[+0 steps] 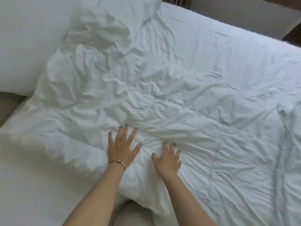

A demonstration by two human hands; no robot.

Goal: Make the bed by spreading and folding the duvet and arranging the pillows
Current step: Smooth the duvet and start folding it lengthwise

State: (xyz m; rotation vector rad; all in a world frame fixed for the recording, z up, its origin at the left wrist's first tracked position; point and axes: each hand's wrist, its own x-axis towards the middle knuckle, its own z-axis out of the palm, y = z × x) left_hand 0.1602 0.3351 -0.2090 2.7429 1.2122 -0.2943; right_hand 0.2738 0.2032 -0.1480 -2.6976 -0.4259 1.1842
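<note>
soft even daylight | slight motion blur | wide-angle edge bending

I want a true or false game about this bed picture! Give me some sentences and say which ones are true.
1. Both hands lie flat on the duvet. True: the left hand and right hand press it with spread fingers.
2. The duvet is smooth. False: it is full of wrinkles.
3. A bracelet sits on the left wrist. True.
4. The bedding is red. False: it is white.
5. The right hand holds a pillow. False: it holds nothing.
</note>
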